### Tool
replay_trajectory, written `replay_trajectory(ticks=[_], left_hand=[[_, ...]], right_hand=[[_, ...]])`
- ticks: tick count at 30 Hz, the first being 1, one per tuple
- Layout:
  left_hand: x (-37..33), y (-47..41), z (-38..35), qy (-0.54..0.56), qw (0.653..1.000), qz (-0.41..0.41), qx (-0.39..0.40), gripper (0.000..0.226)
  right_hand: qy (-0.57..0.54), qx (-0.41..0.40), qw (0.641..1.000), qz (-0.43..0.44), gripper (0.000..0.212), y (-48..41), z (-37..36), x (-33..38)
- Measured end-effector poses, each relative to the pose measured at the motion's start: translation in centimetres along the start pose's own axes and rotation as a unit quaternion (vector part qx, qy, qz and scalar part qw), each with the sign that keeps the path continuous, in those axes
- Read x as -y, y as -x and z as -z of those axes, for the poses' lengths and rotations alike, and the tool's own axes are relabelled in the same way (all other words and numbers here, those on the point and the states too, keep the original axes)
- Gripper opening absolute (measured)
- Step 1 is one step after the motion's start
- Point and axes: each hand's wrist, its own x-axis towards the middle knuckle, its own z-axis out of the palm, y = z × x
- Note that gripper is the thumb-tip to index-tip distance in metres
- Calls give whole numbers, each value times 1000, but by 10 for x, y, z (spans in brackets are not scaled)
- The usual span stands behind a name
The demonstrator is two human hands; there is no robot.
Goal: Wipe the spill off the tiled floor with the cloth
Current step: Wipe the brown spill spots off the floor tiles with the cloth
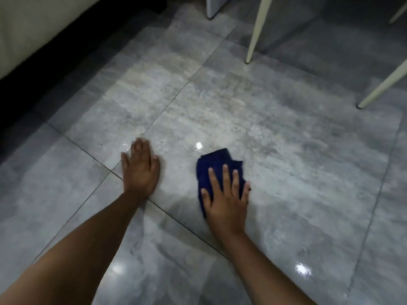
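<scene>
A crumpled dark blue cloth [217,166] lies on the grey tiled floor [297,164] in the middle of the view. My right hand [226,199] presses flat on the near part of the cloth, fingers spread over it. My left hand [139,168] rests palm down on the bare tile to the left of the cloth, fingers together, holding nothing. A bright wet glint [198,145] shows on the tile just beyond the cloth. The outline of the spill itself is hard to tell on the glossy tiles.
Two cream chair legs [256,29] [383,84] stand on the floor at the upper right. A pale sofa or bed edge [33,29] with a dark gap under it runs along the upper left. A grey furniture foot [212,7] stands at the top.
</scene>
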Motion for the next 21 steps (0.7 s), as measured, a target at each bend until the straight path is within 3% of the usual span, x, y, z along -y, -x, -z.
replay_trajectory(ticks=[3, 6, 9, 13, 17, 21], left_hand=[[-37, 35, -10, 14, 996, -87, 18, 67], [-85, 60, -19, 26, 982, -179, 51, 65], [-131, 71, -19, 22, 970, -232, 69, 65], [-143, 107, -28, -23, 946, -306, 105, 63], [-137, 141, -35, -83, 907, -395, 117, 60], [-156, 132, -30, -119, 881, -448, 97, 59]], right_hand=[[-7, -14, 993, -120, 58, 26, 8, -55], [-1, -27, 985, -173, 60, 97, 18, -94], [-7, -21, 987, -160, 60, 130, 27, -106], [3, -18, 990, -143, 59, 114, 35, -126], [-7, -27, 966, -256, 62, 123, 40, -184], [-26, -63, 930, -361, 60, 169, 39, -153]])
